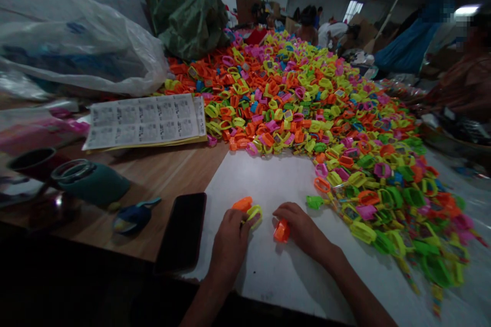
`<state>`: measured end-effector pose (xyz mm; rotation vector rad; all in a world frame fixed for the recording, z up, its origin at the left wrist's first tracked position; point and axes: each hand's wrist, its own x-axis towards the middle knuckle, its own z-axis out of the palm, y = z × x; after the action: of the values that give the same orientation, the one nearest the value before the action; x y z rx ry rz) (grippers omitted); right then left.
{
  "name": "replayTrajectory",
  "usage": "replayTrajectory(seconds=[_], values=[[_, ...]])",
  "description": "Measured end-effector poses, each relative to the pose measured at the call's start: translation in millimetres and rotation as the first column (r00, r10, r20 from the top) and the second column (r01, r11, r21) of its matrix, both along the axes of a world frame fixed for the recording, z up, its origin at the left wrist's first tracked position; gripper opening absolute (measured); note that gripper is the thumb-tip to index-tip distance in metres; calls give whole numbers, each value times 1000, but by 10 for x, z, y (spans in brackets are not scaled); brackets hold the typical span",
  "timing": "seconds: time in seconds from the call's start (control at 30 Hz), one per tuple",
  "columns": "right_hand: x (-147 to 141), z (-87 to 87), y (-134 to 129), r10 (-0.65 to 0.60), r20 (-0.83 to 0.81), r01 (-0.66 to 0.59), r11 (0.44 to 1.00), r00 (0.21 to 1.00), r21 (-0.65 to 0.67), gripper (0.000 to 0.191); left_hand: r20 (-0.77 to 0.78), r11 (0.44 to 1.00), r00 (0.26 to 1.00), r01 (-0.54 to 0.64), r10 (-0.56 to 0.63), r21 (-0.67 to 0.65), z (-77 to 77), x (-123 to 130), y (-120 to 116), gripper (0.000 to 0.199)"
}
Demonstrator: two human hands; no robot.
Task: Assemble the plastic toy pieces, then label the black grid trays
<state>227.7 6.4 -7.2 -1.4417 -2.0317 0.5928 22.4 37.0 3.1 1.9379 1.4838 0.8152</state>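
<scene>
My left hand (230,237) is closed around a yellow-green plastic toy watch (253,214), pinched between thumb and fingers above the white sheet. An orange plastic piece (242,204) shows just past the same fingertips; whether it is gripped too, I cannot tell. To the right, my right hand (301,227) has its fingers curled over an orange toy watch (282,231), low over the white sheet (268,176). A green toy watch (314,202) lies a little beyond that hand, at the edge of a big heap of similar coloured pieces (291,97).
Left of my hands lie a black phone (181,232), a dark blue pouch-like item (131,218) and a teal jar (90,181). Behind them are printed sheets (141,121), a clear plastic bag (126,56) and a green sack (197,20). A person (460,76) sits at far right.
</scene>
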Motion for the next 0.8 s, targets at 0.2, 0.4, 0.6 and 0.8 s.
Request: replayTrajectory(seconds=[0.2, 0.4, 0.6, 0.8], values=[[413, 474, 406, 204, 89, -186, 966, 975, -181, 43, 50, 996, 998, -35, 31, 82, -206, 2, -131, 27], [781, 337, 1261, -406, 387, 432, 901, 828, 19, 53, 19, 981, 997, -80, 78, 174, -378, 13, -206, 29], [1043, 135, 1753, -562, 473, 625, 780, 679, 29, 66, 22, 991, 998, -64, 62, 114, -289, 15, -198, 26], [981, 44, 1692, -481, 516, 556, 831, 709, 10, 58, 40, 995, 997, -71, 68, 71, -295, 21, -197, 24]])
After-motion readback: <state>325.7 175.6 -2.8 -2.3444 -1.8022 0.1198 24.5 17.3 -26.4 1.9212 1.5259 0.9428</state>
